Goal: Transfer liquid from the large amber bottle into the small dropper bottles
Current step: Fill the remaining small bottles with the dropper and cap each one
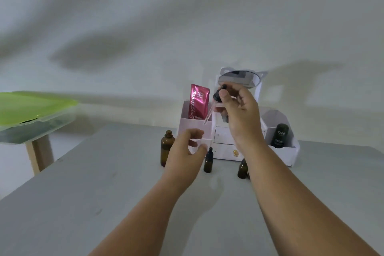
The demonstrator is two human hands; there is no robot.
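Observation:
The large amber bottle (166, 145) stands uncapped on the grey table, just left of my left hand (187, 149). That hand hovers with its fingers curled apart and holds nothing. My right hand (239, 114) is raised above the table and grips a dropper (216, 102) by its black bulb and cap, the glass pipette pointing down and to the left. A small amber dropper bottle (208, 161) with its black cap on stands between my hands. A second small amber bottle (242, 169) stands beside my right forearm, partly hidden by it.
A white cosmetic organiser (280, 151) with drawers and a round mirror (239, 79) stands at the back of the table. It holds a pink sachet (199, 102) and a dark bottle (279, 135). A green-lidded plastic box (31, 110) rests on a stool at left.

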